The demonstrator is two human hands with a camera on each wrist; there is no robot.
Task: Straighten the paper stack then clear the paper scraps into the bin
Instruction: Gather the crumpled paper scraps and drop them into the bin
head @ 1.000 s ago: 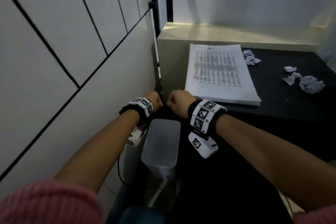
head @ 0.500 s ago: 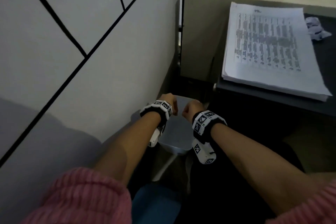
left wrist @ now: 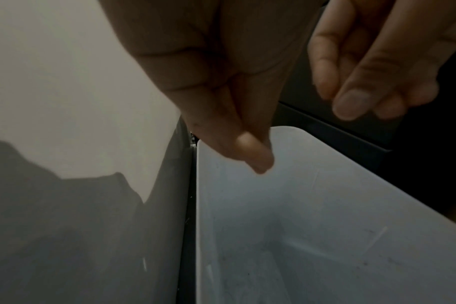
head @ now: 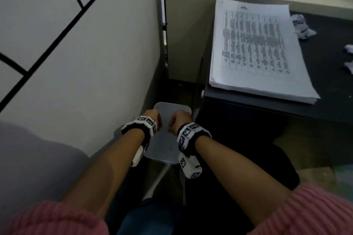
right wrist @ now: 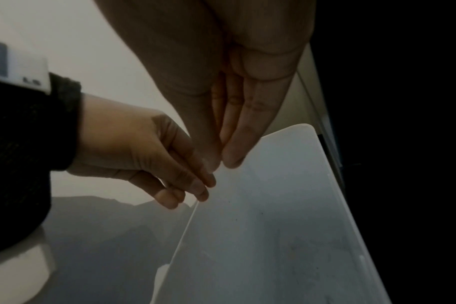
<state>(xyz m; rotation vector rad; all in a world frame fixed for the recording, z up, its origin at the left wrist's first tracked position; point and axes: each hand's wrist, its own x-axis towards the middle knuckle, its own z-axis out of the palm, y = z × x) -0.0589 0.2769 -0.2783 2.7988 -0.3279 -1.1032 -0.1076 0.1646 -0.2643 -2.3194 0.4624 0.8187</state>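
Grey bin [head: 172, 108], both hands [head: 152, 117] poised above

Desk [head: 324, 74] (black): stack [head: 256, 47], scraps [head: 302, 25].

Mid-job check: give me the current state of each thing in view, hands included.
Paper stack: squared up, lying flat on the dark desk.
Paper scraps: crumpled, on the desk right of the stack, not binned.
Bin: open-topped, on the floor; nothing visible inside.
Left hand: over the bin, fingers loosely curled, holding nothing.
Right hand: over the bin, fingers together, no grip.
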